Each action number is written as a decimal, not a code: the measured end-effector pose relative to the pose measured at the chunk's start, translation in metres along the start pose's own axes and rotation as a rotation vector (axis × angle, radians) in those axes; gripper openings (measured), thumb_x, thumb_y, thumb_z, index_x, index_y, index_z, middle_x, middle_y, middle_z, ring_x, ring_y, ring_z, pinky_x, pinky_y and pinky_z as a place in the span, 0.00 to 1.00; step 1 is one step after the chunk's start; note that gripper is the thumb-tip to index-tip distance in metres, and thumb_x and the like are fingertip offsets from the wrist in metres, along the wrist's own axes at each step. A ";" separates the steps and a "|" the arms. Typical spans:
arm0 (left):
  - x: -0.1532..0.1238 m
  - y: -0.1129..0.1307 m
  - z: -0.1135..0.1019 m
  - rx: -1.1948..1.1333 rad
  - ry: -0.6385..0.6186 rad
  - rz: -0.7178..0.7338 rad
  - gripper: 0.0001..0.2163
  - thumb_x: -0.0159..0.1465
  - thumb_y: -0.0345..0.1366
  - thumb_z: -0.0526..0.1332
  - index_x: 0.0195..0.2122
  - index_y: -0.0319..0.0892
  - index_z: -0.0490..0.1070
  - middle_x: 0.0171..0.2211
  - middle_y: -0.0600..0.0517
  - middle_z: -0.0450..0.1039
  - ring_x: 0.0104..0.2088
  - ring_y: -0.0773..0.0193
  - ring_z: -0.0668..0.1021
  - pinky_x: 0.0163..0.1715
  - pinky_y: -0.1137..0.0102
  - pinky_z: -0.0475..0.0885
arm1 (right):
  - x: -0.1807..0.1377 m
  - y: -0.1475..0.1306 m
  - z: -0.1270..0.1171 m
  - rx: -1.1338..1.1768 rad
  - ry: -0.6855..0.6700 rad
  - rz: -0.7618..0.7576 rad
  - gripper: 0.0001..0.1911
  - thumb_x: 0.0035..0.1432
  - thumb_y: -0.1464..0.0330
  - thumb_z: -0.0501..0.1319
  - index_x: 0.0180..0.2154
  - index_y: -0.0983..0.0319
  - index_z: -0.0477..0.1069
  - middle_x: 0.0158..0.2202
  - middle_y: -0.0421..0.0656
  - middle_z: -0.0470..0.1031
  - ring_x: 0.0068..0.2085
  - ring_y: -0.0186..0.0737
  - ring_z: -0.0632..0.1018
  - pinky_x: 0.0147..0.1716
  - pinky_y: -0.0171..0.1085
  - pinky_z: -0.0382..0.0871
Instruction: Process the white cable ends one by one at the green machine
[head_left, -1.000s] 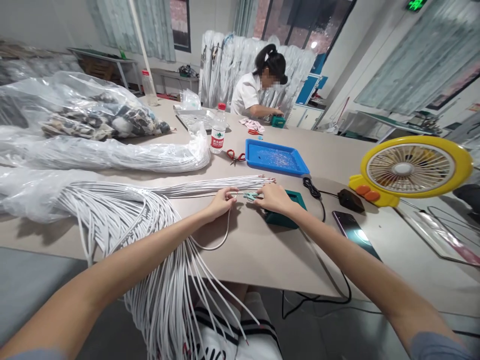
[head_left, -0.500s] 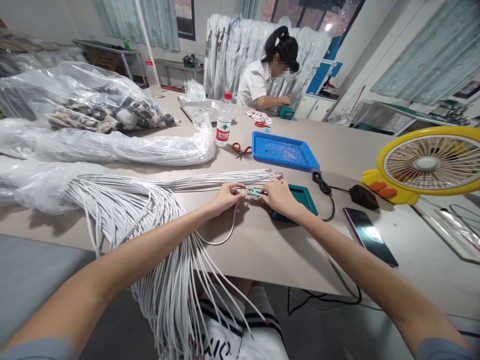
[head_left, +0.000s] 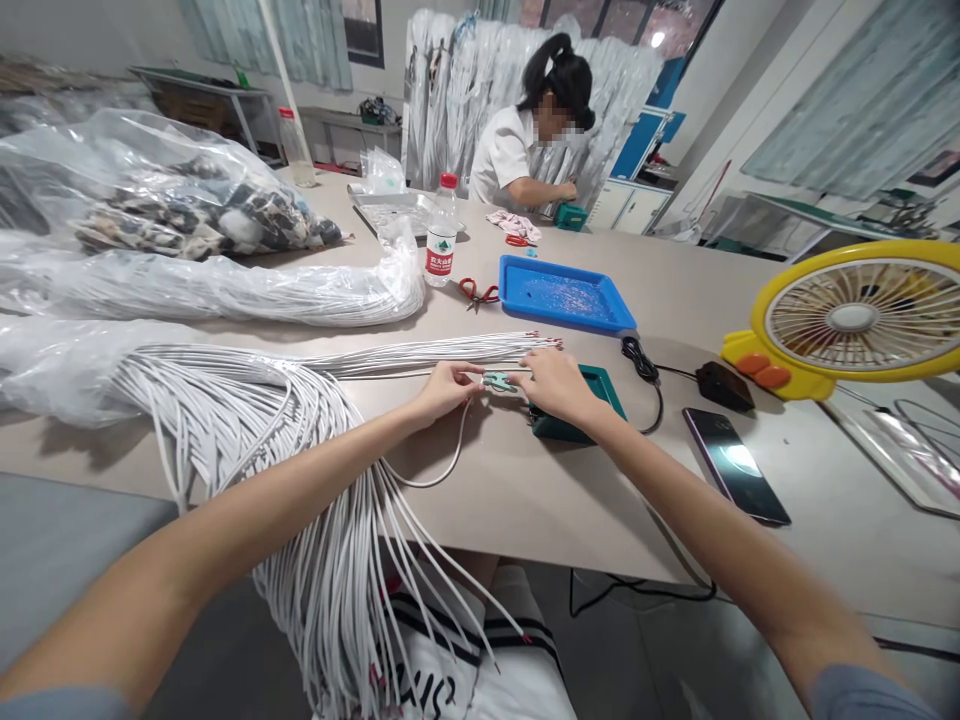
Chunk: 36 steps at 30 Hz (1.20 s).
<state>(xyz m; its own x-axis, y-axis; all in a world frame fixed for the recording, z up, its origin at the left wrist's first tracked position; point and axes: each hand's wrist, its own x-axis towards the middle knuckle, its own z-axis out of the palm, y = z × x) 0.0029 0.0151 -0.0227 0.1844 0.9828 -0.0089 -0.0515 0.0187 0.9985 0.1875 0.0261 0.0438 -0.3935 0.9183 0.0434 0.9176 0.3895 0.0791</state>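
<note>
My left hand (head_left: pixel 445 390) pinches a white cable (head_left: pixel 452 462) near its end; the cable loops down to the table from my fingers. Just right of those fingertips is a small pale-green clamp-like part (head_left: pixel 498 381) at the front of a dark green box device (head_left: pixel 604 392). My right hand (head_left: pixel 556 383) rests over the device, fingers curled down at the clamp-like part; what they grip is hidden. A thick bundle of white cables (head_left: pixel 315 480) fans out on my left and hangs over the table edge. Behind my hands lie more cable ends with reddish tips.
Beyond my hands are a blue tray (head_left: pixel 568 294) with small scraps, red-handled snips (head_left: pixel 478 293) and a water bottle (head_left: pixel 440 235). To the right stand a phone (head_left: pixel 735 465), a black adapter (head_left: pixel 724 386) and a yellow fan (head_left: pixel 855 315). A person (head_left: pixel 499 155) works across the table.
The whole view has shifted slightly. My hands stay at the same spot by the green device, with the right fingers drawn slightly back from the clamp-like part.
</note>
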 end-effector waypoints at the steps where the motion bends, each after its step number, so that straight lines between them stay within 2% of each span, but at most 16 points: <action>1: 0.000 -0.001 0.000 0.004 -0.003 0.001 0.16 0.51 0.30 0.69 0.41 0.31 0.75 0.17 0.54 0.70 0.16 0.72 0.69 0.19 0.76 0.63 | 0.000 0.002 0.000 -0.002 0.020 0.026 0.19 0.65 0.61 0.49 0.41 0.65 0.74 0.46 0.54 0.74 0.49 0.51 0.71 0.45 0.44 0.60; 4: 0.000 -0.002 -0.001 0.014 -0.010 0.000 0.16 0.51 0.30 0.69 0.41 0.31 0.75 0.18 0.53 0.71 0.16 0.72 0.70 0.19 0.76 0.64 | 0.000 0.004 0.001 -0.002 0.060 0.067 0.20 0.67 0.64 0.45 0.43 0.67 0.72 0.48 0.55 0.73 0.49 0.51 0.70 0.44 0.43 0.60; 10: 0.000 -0.002 -0.001 0.007 -0.004 -0.002 0.17 0.50 0.32 0.69 0.41 0.32 0.75 0.16 0.54 0.69 0.16 0.72 0.68 0.19 0.76 0.62 | 0.002 0.006 0.004 0.039 0.094 0.056 0.17 0.66 0.66 0.47 0.41 0.65 0.73 0.44 0.52 0.74 0.47 0.49 0.71 0.43 0.41 0.61; 14: 0.002 -0.001 -0.003 -0.029 0.015 0.009 0.16 0.52 0.31 0.68 0.41 0.33 0.74 0.16 0.55 0.69 0.16 0.73 0.68 0.20 0.76 0.62 | -0.001 0.010 -0.002 0.078 0.159 0.039 0.16 0.65 0.69 0.47 0.41 0.64 0.73 0.44 0.52 0.75 0.47 0.48 0.71 0.44 0.42 0.61; 17: 0.002 0.003 -0.002 -0.062 0.033 0.026 0.17 0.51 0.32 0.67 0.42 0.33 0.73 0.16 0.56 0.68 0.16 0.74 0.67 0.20 0.76 0.61 | -0.016 0.000 -0.004 0.307 0.405 -0.073 0.15 0.64 0.69 0.49 0.43 0.63 0.72 0.44 0.50 0.75 0.49 0.47 0.71 0.49 0.44 0.60; 19: 0.000 0.007 -0.001 -0.080 0.038 0.041 0.16 0.51 0.34 0.68 0.40 0.32 0.73 0.17 0.57 0.67 0.17 0.73 0.67 0.19 0.76 0.60 | -0.028 -0.016 0.004 0.678 0.581 -0.133 0.13 0.61 0.68 0.51 0.40 0.62 0.73 0.38 0.47 0.76 0.43 0.44 0.73 0.45 0.42 0.64; 21: -0.004 0.013 0.000 -0.092 0.021 0.054 0.14 0.51 0.37 0.68 0.35 0.32 0.74 0.17 0.56 0.67 0.17 0.74 0.66 0.20 0.76 0.60 | -0.038 -0.035 0.019 1.090 0.541 -0.020 0.11 0.59 0.65 0.54 0.39 0.60 0.73 0.34 0.44 0.75 0.35 0.40 0.74 0.36 0.38 0.67; 23: -0.010 0.020 0.001 -0.100 -0.014 0.061 0.13 0.52 0.40 0.68 0.30 0.33 0.74 0.18 0.55 0.67 0.18 0.73 0.67 0.20 0.76 0.60 | -0.041 -0.052 0.037 1.510 0.386 0.202 0.11 0.54 0.62 0.59 0.38 0.59 0.72 0.28 0.40 0.72 0.27 0.36 0.71 0.27 0.35 0.65; 25: -0.016 0.026 0.001 -0.107 -0.058 0.060 0.13 0.52 0.41 0.68 0.27 0.34 0.73 0.18 0.54 0.68 0.19 0.73 0.68 0.21 0.76 0.61 | -0.040 -0.062 0.051 1.633 0.310 0.279 0.12 0.53 0.61 0.59 0.37 0.60 0.71 0.20 0.36 0.65 0.20 0.33 0.65 0.19 0.33 0.59; 27: -0.021 0.031 0.001 -0.113 -0.102 0.052 0.13 0.52 0.42 0.69 0.26 0.35 0.73 0.18 0.54 0.68 0.20 0.72 0.69 0.21 0.76 0.62 | -0.039 -0.066 0.058 1.681 0.270 0.293 0.13 0.53 0.61 0.58 0.38 0.62 0.70 0.17 0.34 0.62 0.18 0.31 0.62 0.16 0.32 0.56; 32: -0.029 0.033 0.003 -0.110 -0.183 0.016 0.13 0.51 0.41 0.70 0.26 0.34 0.74 0.19 0.52 0.70 0.19 0.72 0.68 0.20 0.75 0.61 | -0.043 -0.066 0.052 1.814 0.240 0.240 0.16 0.50 0.61 0.63 0.40 0.61 0.72 0.25 0.38 0.69 0.22 0.30 0.65 0.18 0.30 0.58; 36: -0.032 0.029 0.005 -0.079 -0.208 0.015 0.13 0.51 0.41 0.70 0.25 0.34 0.75 0.18 0.53 0.68 0.19 0.72 0.68 0.19 0.76 0.60 | -0.046 -0.064 0.048 1.889 0.338 0.182 0.14 0.49 0.61 0.67 0.37 0.61 0.74 0.28 0.39 0.73 0.23 0.29 0.67 0.19 0.30 0.59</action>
<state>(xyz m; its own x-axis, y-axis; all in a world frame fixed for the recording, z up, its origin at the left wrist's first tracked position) 0.0008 -0.0167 0.0071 0.3809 0.9243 0.0254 -0.1306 0.0266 0.9911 0.1491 -0.0377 -0.0115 -0.0809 0.9911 0.1053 -0.2864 0.0781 -0.9549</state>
